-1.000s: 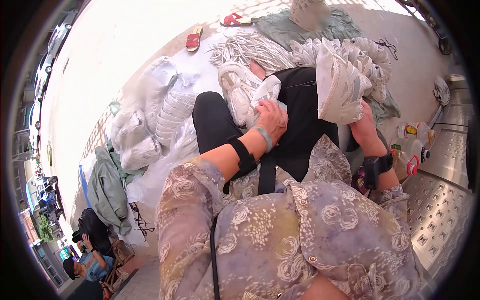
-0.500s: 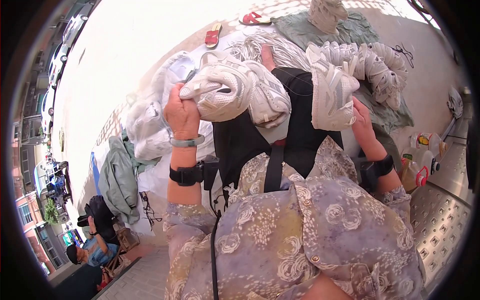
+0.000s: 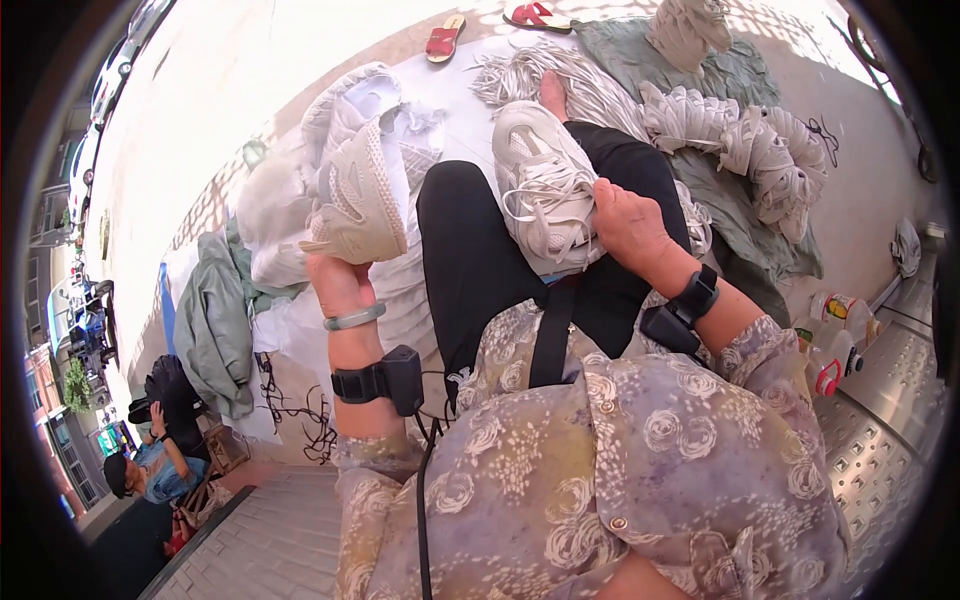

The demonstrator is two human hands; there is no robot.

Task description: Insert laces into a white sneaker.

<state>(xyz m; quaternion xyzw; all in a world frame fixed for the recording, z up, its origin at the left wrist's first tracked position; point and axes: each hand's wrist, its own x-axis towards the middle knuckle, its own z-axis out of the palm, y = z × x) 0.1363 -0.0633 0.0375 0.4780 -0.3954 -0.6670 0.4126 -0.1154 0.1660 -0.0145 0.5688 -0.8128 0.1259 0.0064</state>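
Observation:
My left hand (image 3: 340, 285) is closed round the lower end of an off-white sneaker upper (image 3: 362, 195), held at the left by the heap of white uppers. Its stitched edge and white lining face right. On my lap, between my thighs, rests another off-white and grey sneaker upper (image 3: 535, 150), its white laces (image 3: 548, 190) lying loose across the front. My right hand (image 3: 632, 225) pinches at the right side of this upper, by the laces; the fingertips are partly hidden.
White uppers (image 3: 275, 225) lie heaped at the left near a grey-green cloth (image 3: 215, 330). Beyond my lap spreads a bundle of white laces (image 3: 570, 80). A row of laced uppers (image 3: 745, 140) lies at the right. Bottles (image 3: 828, 360) stand near a metal ramp. A person (image 3: 160, 465) sits far left.
My left hand has carried its upper left, toward the heap. My right hand has come in to the lap, where an upper with loose laces now lies. The view has shifted slightly.

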